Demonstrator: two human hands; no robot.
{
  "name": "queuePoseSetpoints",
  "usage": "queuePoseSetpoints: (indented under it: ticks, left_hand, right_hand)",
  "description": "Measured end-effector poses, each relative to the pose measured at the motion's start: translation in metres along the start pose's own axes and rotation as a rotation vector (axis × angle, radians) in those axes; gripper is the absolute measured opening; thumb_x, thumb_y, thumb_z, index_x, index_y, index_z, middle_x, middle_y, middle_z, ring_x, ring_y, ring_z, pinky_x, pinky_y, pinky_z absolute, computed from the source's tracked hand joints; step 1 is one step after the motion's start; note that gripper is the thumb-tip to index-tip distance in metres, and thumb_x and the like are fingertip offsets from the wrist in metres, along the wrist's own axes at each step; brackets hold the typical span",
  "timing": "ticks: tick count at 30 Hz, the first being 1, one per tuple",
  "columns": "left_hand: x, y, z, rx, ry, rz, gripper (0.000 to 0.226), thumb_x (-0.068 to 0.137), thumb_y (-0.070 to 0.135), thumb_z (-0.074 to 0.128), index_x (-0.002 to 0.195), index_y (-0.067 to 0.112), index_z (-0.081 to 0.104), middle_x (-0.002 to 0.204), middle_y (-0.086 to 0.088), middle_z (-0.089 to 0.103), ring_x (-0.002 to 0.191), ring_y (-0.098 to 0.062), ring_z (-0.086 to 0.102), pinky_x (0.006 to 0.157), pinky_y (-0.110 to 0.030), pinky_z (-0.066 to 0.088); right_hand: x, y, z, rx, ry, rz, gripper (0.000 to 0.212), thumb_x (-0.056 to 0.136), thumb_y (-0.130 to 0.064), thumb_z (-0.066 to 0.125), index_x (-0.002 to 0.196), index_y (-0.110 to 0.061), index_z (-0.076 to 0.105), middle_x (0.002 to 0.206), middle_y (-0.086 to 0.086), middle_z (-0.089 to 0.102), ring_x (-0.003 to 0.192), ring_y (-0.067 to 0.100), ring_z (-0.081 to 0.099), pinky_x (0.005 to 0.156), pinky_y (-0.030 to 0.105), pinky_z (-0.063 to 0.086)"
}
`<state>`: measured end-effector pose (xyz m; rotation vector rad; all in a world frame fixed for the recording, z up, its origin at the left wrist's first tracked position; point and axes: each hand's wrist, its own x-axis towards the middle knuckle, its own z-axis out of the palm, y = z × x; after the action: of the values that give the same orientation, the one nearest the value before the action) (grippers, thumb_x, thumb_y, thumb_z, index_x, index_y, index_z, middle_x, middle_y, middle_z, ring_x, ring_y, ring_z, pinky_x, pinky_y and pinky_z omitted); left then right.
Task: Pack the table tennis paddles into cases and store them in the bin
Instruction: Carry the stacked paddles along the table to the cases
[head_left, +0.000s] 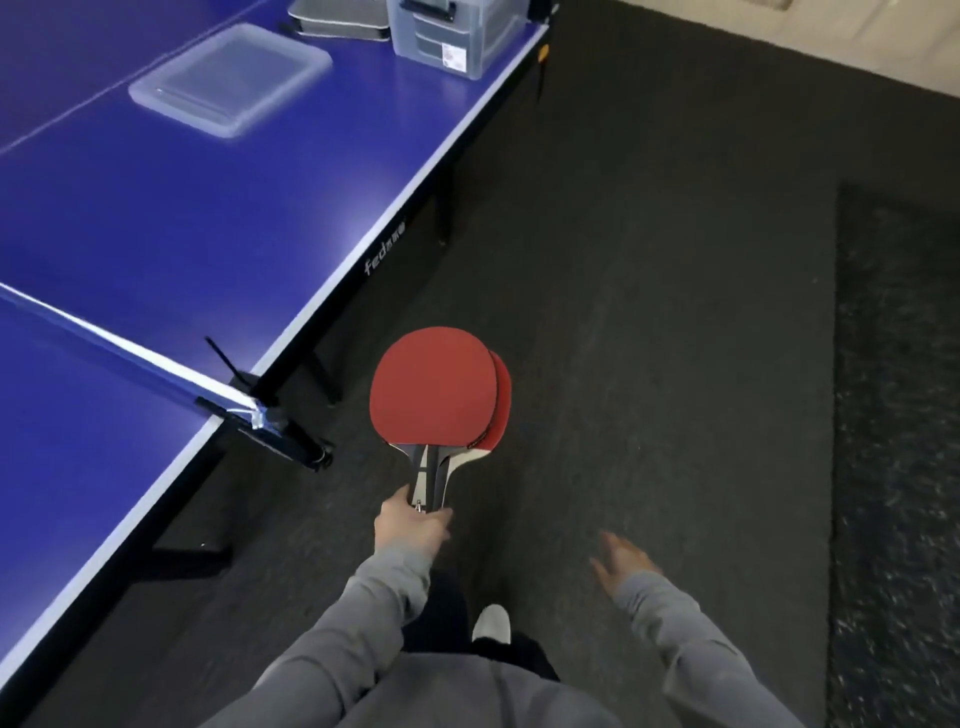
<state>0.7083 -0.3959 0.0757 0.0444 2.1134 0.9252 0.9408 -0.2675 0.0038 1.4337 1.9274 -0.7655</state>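
A blue desk (197, 218) runs along the left, its net post (260, 410) clamped at the edge near the paddles (436, 387). Far down it lie a frosted plastic lid (228, 78), a grey zipped case (332, 21) and a clear bin (452, 36) with a small unreadable label. The left hand (413, 530) grips two stacked red-rubber paddles by their handles over dark speckled floor (649, 312); the right hand (623, 564) hangs spread, blurred. The desk rim reads "fed"

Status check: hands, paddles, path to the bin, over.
Left hand gripping two stacked paddles by handles. Right hand empty. Bin ahead on table, lid off; path clear.
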Motion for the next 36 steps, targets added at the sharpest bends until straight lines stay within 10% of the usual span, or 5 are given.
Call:
queuePoseSetpoints:
  ticks: [7, 29, 36]
  left_hand:
    - [0.095, 0.075, 0.001, -0.152, 0.125, -0.095, 0.012, 0.074, 0.013, 0.064, 0.072, 0.02, 0.056, 0.066, -0.008, 0.067, 0.066, -0.022, 0.064, 0.052, -0.024, 0.04]
    - [0.287, 0.171, -0.121, -0.698, 0.793, -0.46, 0.015, 0.07, 0.005, 0.067, 0.064, 0.013, 0.056, 0.054, -0.004, 0.059, 0.054, -0.021, 0.054, 0.06, -0.028, 0.042]
    - [0.318, 0.164, -0.144, -0.796, 0.827, -0.573, 0.013, 0.068, 0.009, 0.069, 0.067, 0.014, 0.057, 0.043, 0.0, 0.06, 0.054, -0.024, 0.064, 0.068, -0.037, 0.054]
  right_hand:
    - [0.096, -0.064, -0.086, -0.187, -0.072, -0.073, 0.056, 0.095, -0.042, 0.039, 0.145, -0.025, 0.02, 0.147, 0.003, 0.038, 0.132, 0.024, 0.041, 0.107, 0.037, 0.037]
    - [0.26, -0.459, -0.275, -0.886, 0.003, -1.219, 0.05, 0.094, -0.034, 0.038, 0.141, -0.02, 0.03, 0.148, -0.002, 0.027, 0.135, 0.015, 0.028, 0.108, 0.034, 0.028]
    - [0.274, -0.529, -0.296, -1.034, -0.016, -1.326, 0.051, 0.096, -0.032, 0.036, 0.144, -0.019, 0.025, 0.152, 0.0, 0.022, 0.139, 0.015, 0.022, 0.111, 0.035, 0.026]
